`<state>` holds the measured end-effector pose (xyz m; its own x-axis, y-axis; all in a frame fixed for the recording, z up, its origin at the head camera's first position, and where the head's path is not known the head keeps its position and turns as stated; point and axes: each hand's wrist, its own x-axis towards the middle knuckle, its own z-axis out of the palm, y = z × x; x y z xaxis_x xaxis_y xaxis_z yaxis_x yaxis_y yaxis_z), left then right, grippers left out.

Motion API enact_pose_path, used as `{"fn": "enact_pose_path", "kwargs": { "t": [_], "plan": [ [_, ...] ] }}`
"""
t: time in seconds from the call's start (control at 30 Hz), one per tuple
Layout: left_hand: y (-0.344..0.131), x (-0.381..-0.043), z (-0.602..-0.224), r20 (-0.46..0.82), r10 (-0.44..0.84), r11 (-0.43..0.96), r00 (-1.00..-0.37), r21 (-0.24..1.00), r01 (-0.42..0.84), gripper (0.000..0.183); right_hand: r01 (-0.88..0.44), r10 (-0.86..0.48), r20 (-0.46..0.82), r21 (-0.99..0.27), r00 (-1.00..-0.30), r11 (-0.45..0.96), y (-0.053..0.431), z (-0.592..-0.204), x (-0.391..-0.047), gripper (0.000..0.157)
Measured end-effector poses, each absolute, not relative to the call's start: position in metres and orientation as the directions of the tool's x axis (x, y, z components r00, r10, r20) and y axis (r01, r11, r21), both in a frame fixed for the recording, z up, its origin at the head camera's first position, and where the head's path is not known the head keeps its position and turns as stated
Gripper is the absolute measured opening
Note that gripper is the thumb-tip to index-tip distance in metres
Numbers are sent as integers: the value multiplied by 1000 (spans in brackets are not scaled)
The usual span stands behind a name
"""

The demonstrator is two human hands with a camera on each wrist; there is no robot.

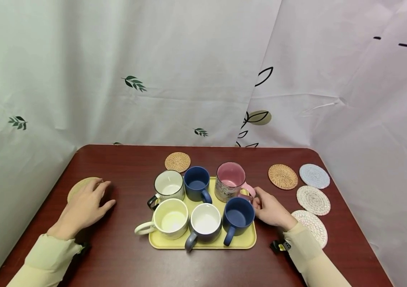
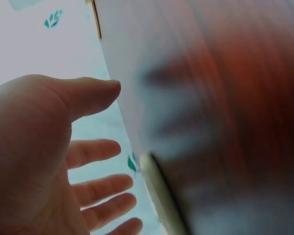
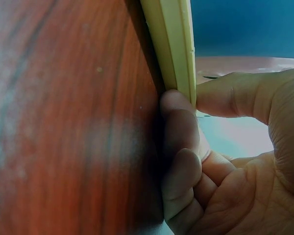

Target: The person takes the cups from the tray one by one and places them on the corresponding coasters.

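A yellow tray (image 1: 248, 240) lies on the table, and my right hand (image 1: 273, 209) pinches its right edge. The right wrist view has the thumb on the inner side of the tray rim (image 3: 172, 44) and curled fingers under it. On the tray stand a pink mug (image 1: 229, 183), two blue mugs, one at the back (image 1: 196, 182) and one at the front right (image 1: 238, 219), a black-rimmed white mug (image 1: 169, 186), a cream mug (image 1: 171, 219) and a grey mug (image 1: 205, 225). Fingers spread, my left hand (image 1: 85, 207) is at a pale round coaster (image 1: 75, 189), partly covering it.
Behind the tray lies a woven tan coaster (image 1: 177, 161). On the right are another tan coaster (image 1: 283, 176), a light blue one (image 1: 314, 175) and two whitish ones (image 1: 313, 200). A white curtain (image 1: 189, 79) hangs behind the table (image 1: 128, 167).
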<state>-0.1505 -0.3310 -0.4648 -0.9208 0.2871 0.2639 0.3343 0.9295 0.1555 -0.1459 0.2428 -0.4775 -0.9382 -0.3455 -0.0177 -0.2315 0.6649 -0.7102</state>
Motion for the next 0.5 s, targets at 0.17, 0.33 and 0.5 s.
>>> {"fn": "enact_pose_path", "kwargs": {
  "t": [0.17, 0.33, 0.5],
  "plan": [
    [-348, -144, -468, 268, 233, 949, -935, 148, 278, 56, -233, -347, -15, -712, -938, 663, 243, -478, -146, 27],
    [-359, -139, -471, 163, 162, 965, -973, 179, 191, 59, -233, -347, -15, -714, -938, 661, 243, -478, -146, 27],
    [-364, -138, -472, 167, 167, 961, -972, 191, 198, 54, -229, -345, -19, -714, -938, 662, 243, -478, -146, 26]
  ]
}}
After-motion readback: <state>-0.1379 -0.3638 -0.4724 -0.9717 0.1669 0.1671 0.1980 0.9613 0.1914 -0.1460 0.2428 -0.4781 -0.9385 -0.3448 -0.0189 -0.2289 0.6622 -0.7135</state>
